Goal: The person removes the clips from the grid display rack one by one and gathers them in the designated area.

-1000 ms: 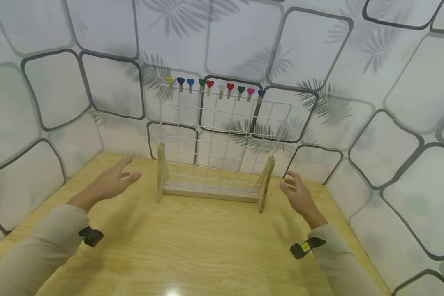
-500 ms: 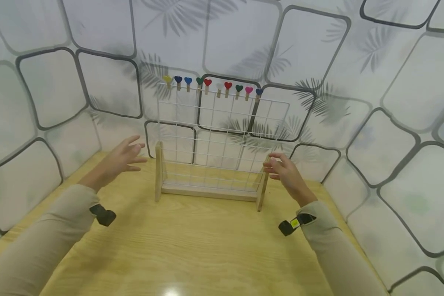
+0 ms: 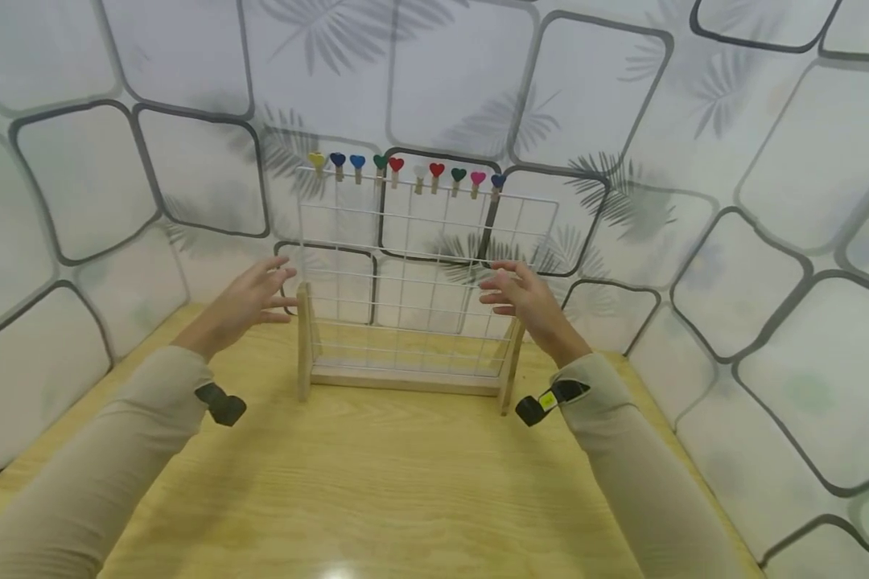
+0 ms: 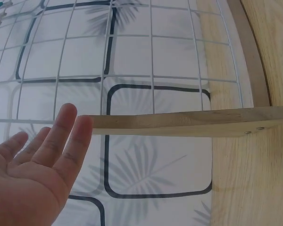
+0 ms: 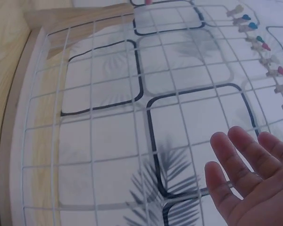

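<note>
White wire rack (image 3: 405, 381), wood legs (image 3: 304, 342), heart pegs (image 3: 437, 170) along top, on desk (image 3: 348, 466); L grip (image 3: 240, 304) & R grip (image 3: 530, 301) nearby, fingers relaxed, empty. Only L wrist cam shows screws (image 4: 260, 128) in L leg.

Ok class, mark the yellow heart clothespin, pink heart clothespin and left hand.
Yellow heart clothespin (image 3: 317, 161): head view, its heart.
Pink heart clothespin (image 3: 478, 178): head view, its heart.
Left hand (image 4: 34, 180): left wrist view, palm.

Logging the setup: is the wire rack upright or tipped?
Upright: the wire rack stands on its wooden base, heart clips along its top.
</note>
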{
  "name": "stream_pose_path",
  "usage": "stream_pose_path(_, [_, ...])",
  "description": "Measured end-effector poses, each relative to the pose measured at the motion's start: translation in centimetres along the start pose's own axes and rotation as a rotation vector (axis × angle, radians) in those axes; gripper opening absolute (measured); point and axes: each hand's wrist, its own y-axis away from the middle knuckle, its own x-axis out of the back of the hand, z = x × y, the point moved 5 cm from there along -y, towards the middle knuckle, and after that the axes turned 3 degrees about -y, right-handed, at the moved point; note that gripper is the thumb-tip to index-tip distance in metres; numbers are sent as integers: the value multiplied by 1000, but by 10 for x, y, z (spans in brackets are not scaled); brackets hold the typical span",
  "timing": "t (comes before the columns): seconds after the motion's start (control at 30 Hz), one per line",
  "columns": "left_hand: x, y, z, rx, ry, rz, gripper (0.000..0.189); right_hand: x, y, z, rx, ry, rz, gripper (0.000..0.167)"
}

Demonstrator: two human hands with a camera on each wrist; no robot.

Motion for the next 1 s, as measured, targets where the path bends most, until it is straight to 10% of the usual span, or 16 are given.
stream_pose_path(1.0, [-9, -22, -4, 53, 160, 6, 70, -62, -70, -80, 109, -72, -49, 41])
